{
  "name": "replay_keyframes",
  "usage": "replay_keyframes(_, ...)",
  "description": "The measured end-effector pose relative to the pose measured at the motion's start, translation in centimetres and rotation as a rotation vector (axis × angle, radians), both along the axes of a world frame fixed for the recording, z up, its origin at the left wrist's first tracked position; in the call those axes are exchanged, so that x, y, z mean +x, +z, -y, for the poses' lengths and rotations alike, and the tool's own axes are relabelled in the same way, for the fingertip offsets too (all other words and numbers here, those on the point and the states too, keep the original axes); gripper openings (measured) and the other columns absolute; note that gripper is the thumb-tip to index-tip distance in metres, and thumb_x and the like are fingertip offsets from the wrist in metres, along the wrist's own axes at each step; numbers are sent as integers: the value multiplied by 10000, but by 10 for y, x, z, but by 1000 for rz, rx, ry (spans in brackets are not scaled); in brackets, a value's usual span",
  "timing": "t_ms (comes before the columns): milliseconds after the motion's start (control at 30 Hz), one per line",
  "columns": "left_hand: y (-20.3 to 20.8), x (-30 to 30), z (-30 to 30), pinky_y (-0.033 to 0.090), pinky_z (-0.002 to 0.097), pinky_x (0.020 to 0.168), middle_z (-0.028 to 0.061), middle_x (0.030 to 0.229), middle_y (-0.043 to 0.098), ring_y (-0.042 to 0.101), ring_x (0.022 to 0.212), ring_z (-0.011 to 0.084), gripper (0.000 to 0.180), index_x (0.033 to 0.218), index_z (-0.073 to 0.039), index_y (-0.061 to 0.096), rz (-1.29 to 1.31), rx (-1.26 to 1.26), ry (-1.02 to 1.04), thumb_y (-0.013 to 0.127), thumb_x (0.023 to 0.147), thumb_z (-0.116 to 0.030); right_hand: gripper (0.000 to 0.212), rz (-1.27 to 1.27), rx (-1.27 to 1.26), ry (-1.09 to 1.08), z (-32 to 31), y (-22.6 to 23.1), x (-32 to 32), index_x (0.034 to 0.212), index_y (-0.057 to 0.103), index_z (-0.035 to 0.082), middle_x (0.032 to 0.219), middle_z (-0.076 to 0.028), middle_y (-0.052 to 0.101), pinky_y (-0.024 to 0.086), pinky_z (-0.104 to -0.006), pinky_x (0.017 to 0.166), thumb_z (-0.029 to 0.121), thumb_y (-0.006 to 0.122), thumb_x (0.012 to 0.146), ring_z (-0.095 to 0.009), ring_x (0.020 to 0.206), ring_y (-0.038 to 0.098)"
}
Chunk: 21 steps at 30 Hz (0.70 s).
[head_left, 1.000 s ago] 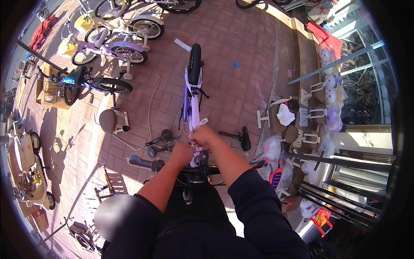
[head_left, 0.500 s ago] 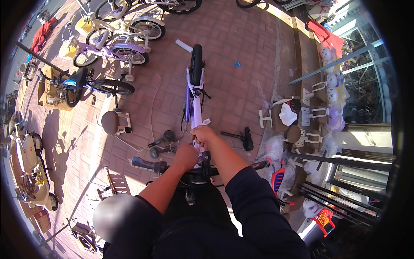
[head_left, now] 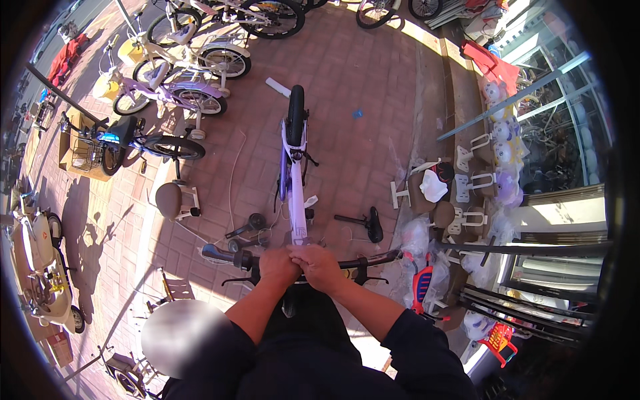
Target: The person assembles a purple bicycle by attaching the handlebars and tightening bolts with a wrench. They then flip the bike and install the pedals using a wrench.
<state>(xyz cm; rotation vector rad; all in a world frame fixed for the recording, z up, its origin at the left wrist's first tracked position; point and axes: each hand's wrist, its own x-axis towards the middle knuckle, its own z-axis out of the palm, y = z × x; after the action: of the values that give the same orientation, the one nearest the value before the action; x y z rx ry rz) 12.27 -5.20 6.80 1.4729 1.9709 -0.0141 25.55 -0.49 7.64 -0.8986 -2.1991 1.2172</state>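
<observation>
A purple-and-white children's bicycle (head_left: 297,200) stretches away in front of me, its black-tyred wheel (head_left: 296,123) at the far end. Its black handlebar (head_left: 357,262) lies crosswise close to my body, with a grip on either side. My left hand (head_left: 279,268) is closed over the middle of the bar, where the pale frame tube ends. Against it, my right hand (head_left: 317,268) is closed too, fingers bent and touching the left hand. Whatever the fingers hold is hidden beneath them. A brake lever (head_left: 237,281) shows left of my hands.
On the brick paving lie a black saddle on a post (head_left: 373,225) and training wheels (head_left: 247,227). Several children's bicycles (head_left: 177,93) stand far left. Brown seats with white brackets (head_left: 437,193) and plastic wrapping line the right side. A person's blurred head (head_left: 177,337) is at lower left.
Both hands have come back toward me, the right one down from the frame tube to meet the left at the handlebar's middle. The handlebar now shows more fully, both brake levers visible.
</observation>
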Motion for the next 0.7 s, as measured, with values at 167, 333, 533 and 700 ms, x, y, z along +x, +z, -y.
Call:
replay_keyframes(167, -3, 1, -5, 549, 485, 772, 183, 925, 726, 692, 892, 405, 144, 896, -79, 713, 116, 282, 254, 652, 835, -194, 140, 4, 72, -64, -5, -4, 5, 988, 706, 65, 992, -134, 712, 549, -398, 804, 81, 689, 849, -339, 902, 672)
replay_keyframes(333, -42, -25, -12, 534, 490, 774, 189, 935, 704, 668, 909, 411, 161, 947, -99, 714, 277, 391, 94, 683, 795, -140, 134, 18, 29, 162, -37, -11, 5, 979, 706, 63, 981, -142, 705, 552, -394, 783, 84, 694, 847, -339, 888, 675)
replay_keyframes(533, -41, -28, -19, 529, 493, 736, 182, 885, 696, 667, 853, 412, 108, 889, -102, 713, 265, 302, 40, 678, 800, -151, 147, -32, -37, 307, -58, 6, -1, 1000, 711, 46, 932, -120, 702, 545, -372, 768, 82, 702, 858, -314, 880, 680)
replay_keyframes(700, -39, -10, -19, 518, 494, 693, 180, 803, 671, 659, 789, 413, 119, 852, -87, 698, 166, 390, 212, 644, 871, -191, 117, -54, -320, -53, -73, -10, -4, 975, 699, 5, 871, -81, 704, 560, -306, 701, 84, 689, 890, -206, 771, 690)
